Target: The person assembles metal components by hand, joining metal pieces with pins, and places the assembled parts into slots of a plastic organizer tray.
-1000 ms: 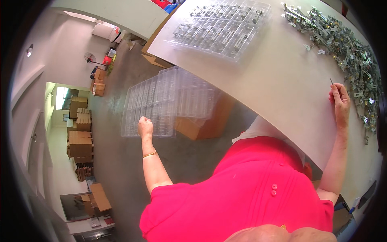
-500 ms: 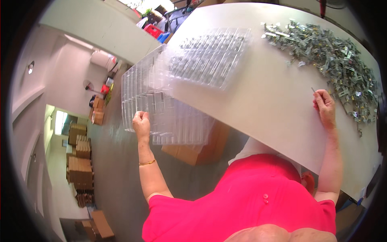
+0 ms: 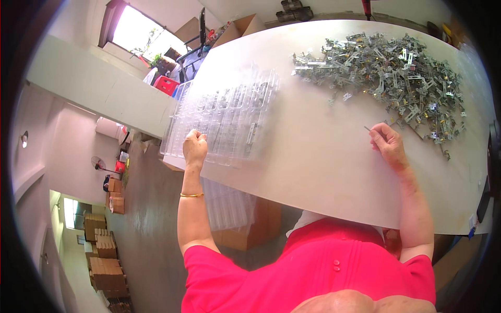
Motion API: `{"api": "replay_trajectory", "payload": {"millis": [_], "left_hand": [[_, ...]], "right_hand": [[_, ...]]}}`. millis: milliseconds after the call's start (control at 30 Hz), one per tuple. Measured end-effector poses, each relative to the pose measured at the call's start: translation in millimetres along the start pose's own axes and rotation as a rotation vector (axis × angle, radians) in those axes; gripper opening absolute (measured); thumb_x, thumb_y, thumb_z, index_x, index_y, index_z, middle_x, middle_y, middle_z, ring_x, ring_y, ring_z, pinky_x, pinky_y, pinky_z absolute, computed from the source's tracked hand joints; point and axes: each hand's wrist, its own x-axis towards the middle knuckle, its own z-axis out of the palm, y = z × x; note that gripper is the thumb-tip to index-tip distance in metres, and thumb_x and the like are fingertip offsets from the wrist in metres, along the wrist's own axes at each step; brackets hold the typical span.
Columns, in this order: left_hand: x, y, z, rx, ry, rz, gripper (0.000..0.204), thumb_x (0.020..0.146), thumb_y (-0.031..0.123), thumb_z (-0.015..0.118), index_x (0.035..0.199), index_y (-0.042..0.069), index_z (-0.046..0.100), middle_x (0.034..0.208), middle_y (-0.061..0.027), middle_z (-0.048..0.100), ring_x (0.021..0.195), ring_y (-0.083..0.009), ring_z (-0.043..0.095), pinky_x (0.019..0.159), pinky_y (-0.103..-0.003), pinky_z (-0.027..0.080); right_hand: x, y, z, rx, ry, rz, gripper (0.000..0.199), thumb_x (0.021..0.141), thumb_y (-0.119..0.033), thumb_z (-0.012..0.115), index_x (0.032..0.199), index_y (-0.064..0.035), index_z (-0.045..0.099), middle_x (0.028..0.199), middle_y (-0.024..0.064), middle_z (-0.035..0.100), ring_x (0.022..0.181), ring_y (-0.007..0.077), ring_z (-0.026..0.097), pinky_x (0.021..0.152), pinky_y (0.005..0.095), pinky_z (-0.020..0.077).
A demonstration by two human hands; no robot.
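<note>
While the left hand (image 3: 195,146) is clenched on the near edge of a clear plastic tray (image 3: 224,117), the tray lies partly on the white worktop (image 3: 313,156), with its left part and near corner hanging past the worktop's edge. From that hand the tray runs off toward one o'clock, its long axis pointing the same way, up and to the right, and a few small metal pieces sit in its pockets. A thin gold bangle (image 3: 191,195) circles the left wrist. At three o'clock from the tray, well apart from it, the right hand (image 3: 387,146) rests on the worktop and pinches a thin metal pin (image 3: 368,128) between fingertips, the pin's free end pointing to ten o'clock, toward the tray. Just beyond this hand, from twelve to two o'clock, spreads a wide heap of metal parts (image 3: 391,78); the right hand is much the nearer to it, the left hand the nearer to the tray. More clear trays (image 3: 229,206) show below the worktop's near edge.
</note>
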Motion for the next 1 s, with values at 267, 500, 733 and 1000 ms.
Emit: {"api": "replay_trajectory", "payload": {"millis": [267,500,733,1000], "left_hand": [[17,10,32,-0.013,-0.048,0.019,0.017,0.086,0.016,0.064,0.082,0.0,0.064,0.075,-0.0213,0.067,0.076,-0.0378,0.066,0.072,-0.046,0.049],[18,17,31,0.004,-0.079,0.024,0.017,0.085,0.017,0.065,0.082,0.0,0.064,0.076,-0.0209,0.068,0.078,-0.037,0.068,0.073,-0.045,0.05],[20,14,33,0.032,-0.117,0.015,0.018,0.084,0.018,0.066,0.081,0.001,0.065,0.076,-0.0207,0.069,0.077,-0.0377,0.068,0.073,-0.046,0.051],[22,8,28,0.057,-0.15,0.045,0.02,0.082,0.021,0.068,0.081,0.001,0.066,0.077,-0.0192,0.069,0.077,-0.0359,0.069,0.073,-0.044,0.052]], "right_hand": [[-2,-9,1,-0.009,-0.012,0.018,0.01,0.099,-0.014,0.061,0.093,-0.0063,0.062,0.075,-0.0038,0.057,0.068,0.0047,0.053,0.062,0.0214,0.0466],[-2,-9,0,-0.035,-0.018,0.014,0.011,0.099,-0.016,0.062,0.093,-0.0065,0.062,0.075,-0.0039,0.057,0.068,0.0044,0.054,0.062,0.0212,0.0467],[-2,-11,1,-0.032,-0.026,0.006,0.011,0.099,-0.016,0.063,0.093,-0.0062,0.062,0.076,-0.0044,0.058,0.069,0.0043,0.054,0.063,0.0215,0.0474],[-2,-8,1,-0.044,-0.02,0.005,0.011,0.099,-0.016,0.062,0.093,-0.0063,0.062,0.074,-0.0038,0.058,0.068,0.0045,0.054,0.062,0.0215,0.0466]]}}
